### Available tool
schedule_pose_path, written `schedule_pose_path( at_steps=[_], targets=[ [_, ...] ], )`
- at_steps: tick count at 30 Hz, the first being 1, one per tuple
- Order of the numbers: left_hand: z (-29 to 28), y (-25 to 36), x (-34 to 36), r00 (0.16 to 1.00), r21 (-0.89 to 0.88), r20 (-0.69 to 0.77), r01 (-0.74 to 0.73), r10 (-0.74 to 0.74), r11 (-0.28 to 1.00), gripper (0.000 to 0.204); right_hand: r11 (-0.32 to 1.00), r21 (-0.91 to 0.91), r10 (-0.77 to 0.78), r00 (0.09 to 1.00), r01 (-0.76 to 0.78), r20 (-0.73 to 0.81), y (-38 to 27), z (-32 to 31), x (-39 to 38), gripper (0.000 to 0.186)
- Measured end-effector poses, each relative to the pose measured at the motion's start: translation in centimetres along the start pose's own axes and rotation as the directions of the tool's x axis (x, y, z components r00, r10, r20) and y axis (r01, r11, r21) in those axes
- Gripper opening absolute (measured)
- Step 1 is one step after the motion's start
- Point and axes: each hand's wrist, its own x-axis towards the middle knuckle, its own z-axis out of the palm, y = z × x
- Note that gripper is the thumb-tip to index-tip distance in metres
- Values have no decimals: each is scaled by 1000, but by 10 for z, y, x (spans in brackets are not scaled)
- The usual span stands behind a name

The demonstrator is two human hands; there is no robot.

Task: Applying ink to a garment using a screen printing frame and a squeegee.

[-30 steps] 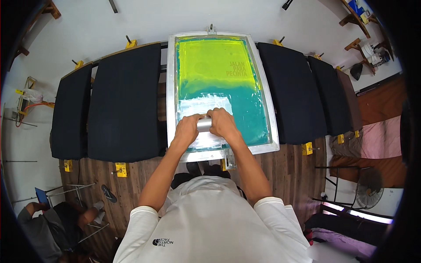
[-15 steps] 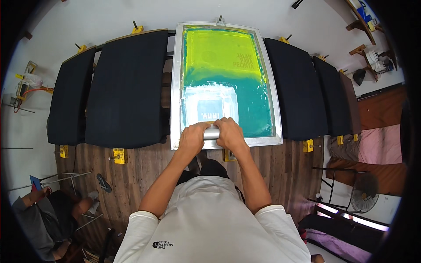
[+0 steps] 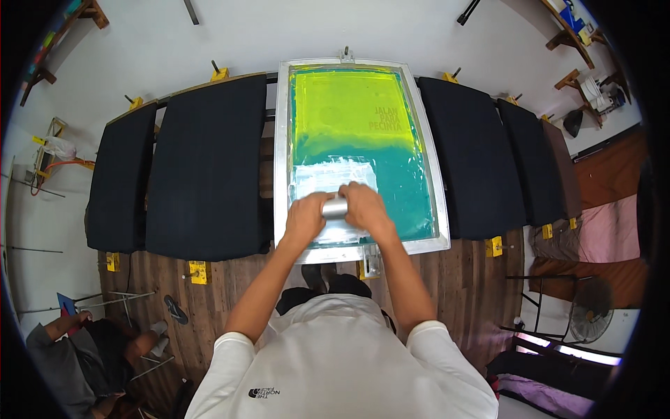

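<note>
My left hand (image 3: 305, 218) and my right hand (image 3: 366, 209) are both closed round a silver-handled squeegee (image 3: 336, 207), one at each end. Its blade is hidden beneath the handle and my fingers. Under it lies a printing screen (image 3: 283, 153) in a metal frame, with a green mesh that is yellow-green across its far half. White ink (image 3: 338, 174) coats a patch at the near left of the mesh, and the squeegee stands over this patch. Faint lettering shows in the yellow-green part.
Black fabric-covered boards (image 3: 206, 167) flank the screen on both sides, with yellow clamps (image 3: 199, 272) at their ends. Someone seated (image 3: 87, 359) is at the lower left, near a flip-flop (image 3: 175, 309) on the wooden floor. A fan (image 3: 591, 311) stands at the right.
Both hands have pushed the squeegee away from me, off the screen's near edge and onto the white patch. White ink now covers the dark rectangle there. The whole view has shifted slightly.
</note>
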Motion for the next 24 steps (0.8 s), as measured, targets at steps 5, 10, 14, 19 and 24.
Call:
schedule_pose_path(
  at_steps=[5,10,14,19,24],
  targets=[
    [11,23,-66,993,69,-65,-93,98,993,46,994,86,-53,974,73,-220,-17,29,-78,39],
    [-28,39,-45,957,-17,268,115,-107,993,45,995,96,-43,994,33,102,-24,-16,-62,31],
    [-29,19,7,976,-43,195,109,-99,993,40,989,92,-113,994,112,2,-2,-18,-5,24],
    [-14,5,6,993,-54,113,40,-34,998,54,995,-3,-103,990,103,-93,0,0,1,31],
    [-8,35,-49,989,54,147,-12,4,998,56,988,40,-144,976,152,-163,-9,16,-66,33]
  ],
)
